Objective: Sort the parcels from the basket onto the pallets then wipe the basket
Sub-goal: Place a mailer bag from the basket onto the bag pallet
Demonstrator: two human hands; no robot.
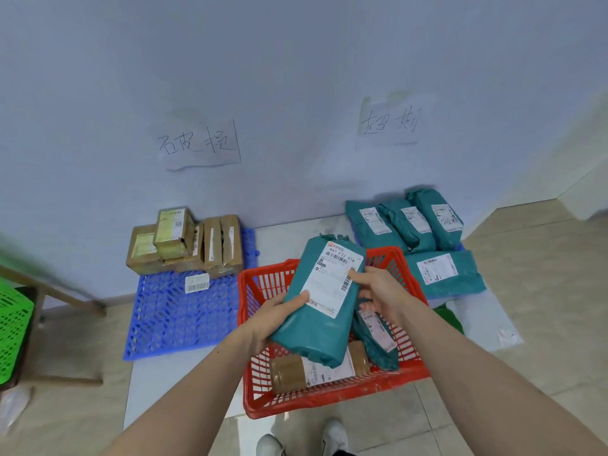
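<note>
A teal parcel (320,311) with a white label is held above the red basket (263,383). My left hand (278,315) grips its lower left side and my right hand (378,289) holds its right edge. In the basket lie a brown taped box (289,373) and another teal parcel (378,337). The blue pallet (184,317) at the left carries several brown boxes (184,245) at its back. The right pallet, mostly hidden, carries several teal parcels (414,225).
Two handwritten paper signs (197,143) hang on the wall above the pallets. A green crate (13,327) on a wooden stool stands at far left. A loose white label (196,283) lies on the blue pallet. My white shoes (302,439) are just below the basket.
</note>
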